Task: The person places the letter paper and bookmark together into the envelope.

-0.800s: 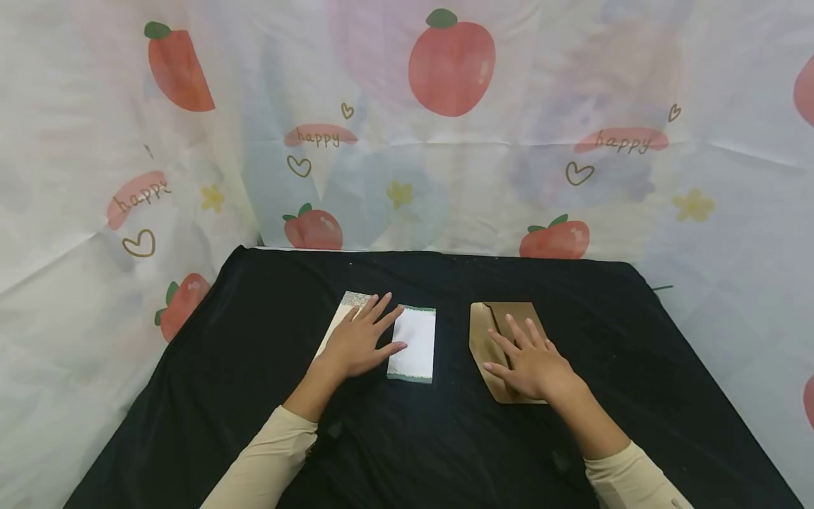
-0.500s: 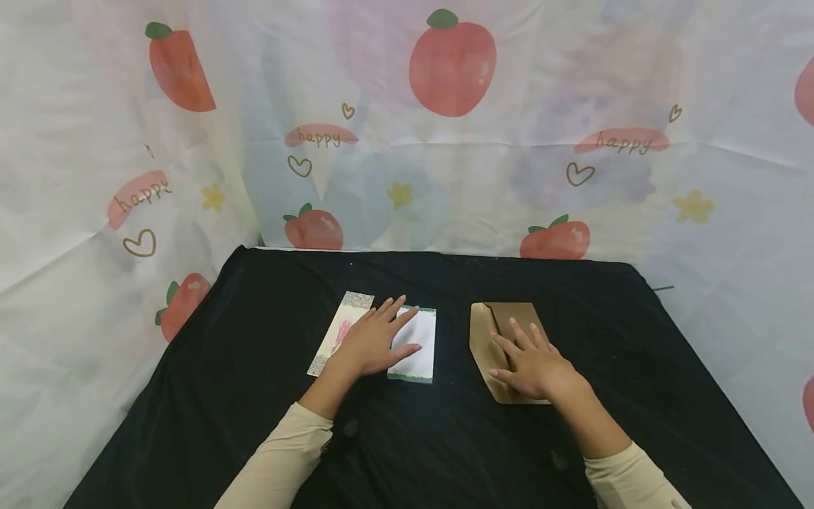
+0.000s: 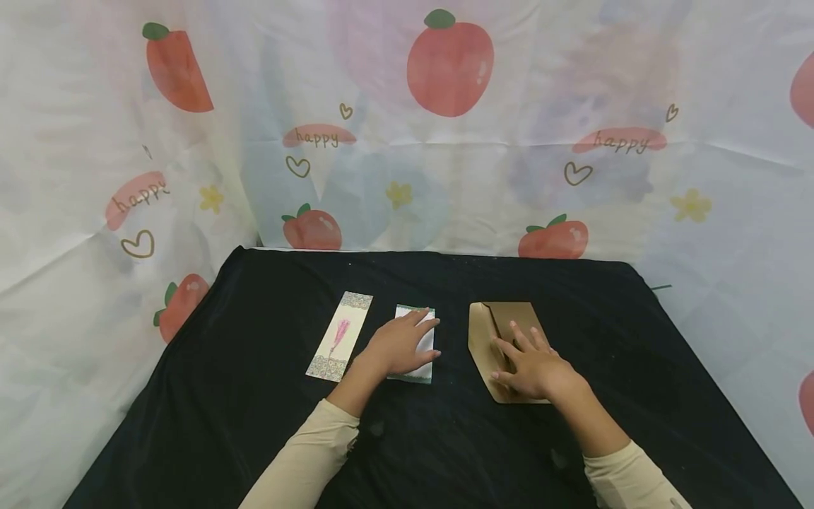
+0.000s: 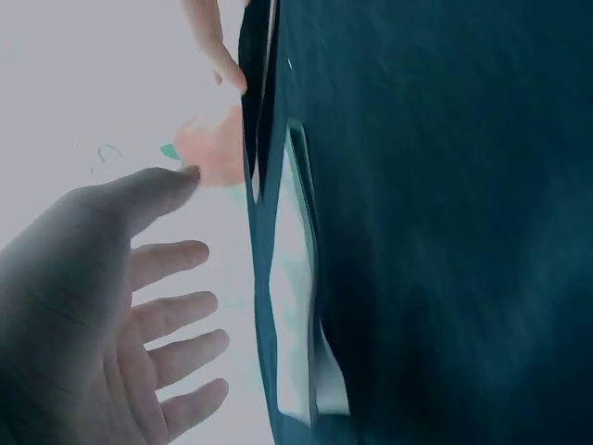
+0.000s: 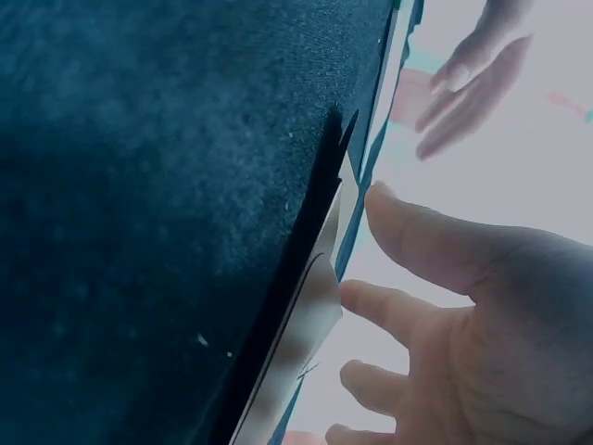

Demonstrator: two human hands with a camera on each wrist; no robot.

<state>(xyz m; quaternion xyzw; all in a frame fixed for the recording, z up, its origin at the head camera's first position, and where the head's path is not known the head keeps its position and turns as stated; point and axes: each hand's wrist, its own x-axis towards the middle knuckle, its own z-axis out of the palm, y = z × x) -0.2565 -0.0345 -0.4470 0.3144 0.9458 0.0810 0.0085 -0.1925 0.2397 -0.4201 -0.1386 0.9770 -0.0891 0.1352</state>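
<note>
My left hand hovers over a white paper pad with green end edges and hides much of it. In the left wrist view that hand's fingers are spread and hold nothing, apart from the pad. My right hand is over a gold-brown envelope whose flap side faces left. The right wrist view shows the fingers loosely bent, with the index fingertip right at the envelope. To the left lies a cream strip, like a bookmark, with glittery ends and a pink tassel shape.
All three items lie in a row on a black cloth covering the table. Behind and at both sides hangs a pale curtain printed with red fruit and the word "happy".
My left hand has moved right, from over the cream strip to over the white pad, uncovering the strip. The right hand has barely shifted, and the items have stayed in place.
</note>
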